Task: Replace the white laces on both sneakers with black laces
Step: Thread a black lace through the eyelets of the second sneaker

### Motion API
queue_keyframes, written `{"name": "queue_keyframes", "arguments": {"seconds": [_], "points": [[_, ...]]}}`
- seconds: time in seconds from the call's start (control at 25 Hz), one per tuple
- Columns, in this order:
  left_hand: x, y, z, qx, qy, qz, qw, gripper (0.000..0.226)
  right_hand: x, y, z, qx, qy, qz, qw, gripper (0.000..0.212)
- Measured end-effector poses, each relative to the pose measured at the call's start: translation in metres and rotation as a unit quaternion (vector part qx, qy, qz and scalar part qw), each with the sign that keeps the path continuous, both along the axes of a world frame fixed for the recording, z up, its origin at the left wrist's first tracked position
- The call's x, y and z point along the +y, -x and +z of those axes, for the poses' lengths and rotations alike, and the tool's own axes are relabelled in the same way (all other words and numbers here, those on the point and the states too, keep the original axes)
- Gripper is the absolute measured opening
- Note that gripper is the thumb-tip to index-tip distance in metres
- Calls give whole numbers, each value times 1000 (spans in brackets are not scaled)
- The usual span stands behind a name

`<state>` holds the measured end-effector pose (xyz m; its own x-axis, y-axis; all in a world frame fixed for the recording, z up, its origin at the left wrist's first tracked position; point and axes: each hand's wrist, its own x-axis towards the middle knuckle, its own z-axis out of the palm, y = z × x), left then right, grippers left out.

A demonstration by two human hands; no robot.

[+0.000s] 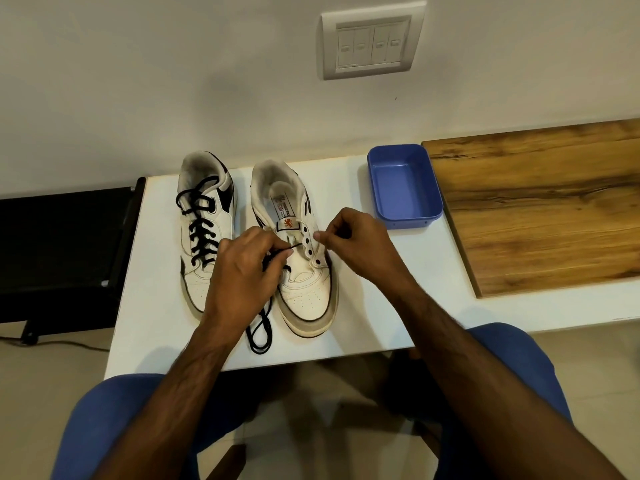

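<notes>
A white table fills the middle of the frame, with a wooden board lying on its right part and a dark stand at the left edge. On the wall in the upper centre sits a white switch plate. Two white sneakers stand side by side at the centre of the table, toes toward the viewer. The left sneaker is already threaded with a black lace crossing up its eyelets. The right sneaker has bare upper eyelets and an open tongue. To its right, near the board, rests an empty blue plastic tray. The left hand hovers over the gap between the shoes, its fingers curled and pinching the black lace at the right sneaker's lower eyelets; the slack of that lace trails down in a loop onto the table toward the lower centre. The right hand is at the outer side of the right sneaker, thumb and forefinger pinched together beside the eyelet row; whether they hold a lace end cannot be told.
</notes>
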<state>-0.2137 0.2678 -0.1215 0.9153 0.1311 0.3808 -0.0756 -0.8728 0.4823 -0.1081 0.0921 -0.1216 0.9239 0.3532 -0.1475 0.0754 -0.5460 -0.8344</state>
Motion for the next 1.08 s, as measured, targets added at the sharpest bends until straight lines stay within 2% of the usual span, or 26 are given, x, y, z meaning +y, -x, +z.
{"name": "queue_keyframes", "arguments": {"seconds": [0.16, 0.28, 0.48, 0.72, 0.92, 1.08], "points": [[-1, -3, -5, 3, -20, 2, 1000, 9, 17, 11, -7, -5, 60, 12, 998, 40], [-1, -4, -6, 14, -30, 6, 999, 12, 20, 11, -7, -29, 92, 17, 995, 35], [-10, -5, -12, 42, -77, 2, 996, 12, 8, 2, -4, -7, 58, 30, 998, 15], [-18, -10, -22, 65, -36, 21, 997, 11, 2, 0, -9, 15, 9, 25, 1000, 7], [-24, -13, -26, 78, 0, 44, 996, 11, 0, 1, -13, 25, -13, 26, 999, 15], [-26, -11, -26, 81, -2, 55, 995, 11, -7, 2, -10, 54, 11, 93, 994, 31]]}}
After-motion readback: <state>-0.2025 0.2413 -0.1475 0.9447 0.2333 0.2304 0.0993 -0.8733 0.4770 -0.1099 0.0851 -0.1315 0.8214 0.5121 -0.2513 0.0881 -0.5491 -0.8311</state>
